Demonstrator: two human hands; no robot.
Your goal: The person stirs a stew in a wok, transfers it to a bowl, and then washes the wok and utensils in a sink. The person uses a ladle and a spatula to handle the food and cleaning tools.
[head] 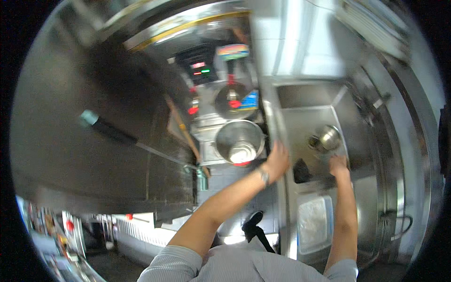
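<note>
My left hand, with a watch at its wrist, is blurred by motion at the front rim of a stainless steel sink. Just left of it stands a large, open metal pot, with a bright round patch inside. Whether the fingers touch the rim is unclear. My right hand is inside the sink, its fingers curled. Just beyond it is a shiny round metal bowl or ladle head, beside a dark drain. Blur hides whether this hand grips a handle.
A clear plastic tub stands on the steel counter near my right forearm. Behind the pot are a dark pan or pot and a lit control panel. A wooden stick leans beside the large dark surface at left.
</note>
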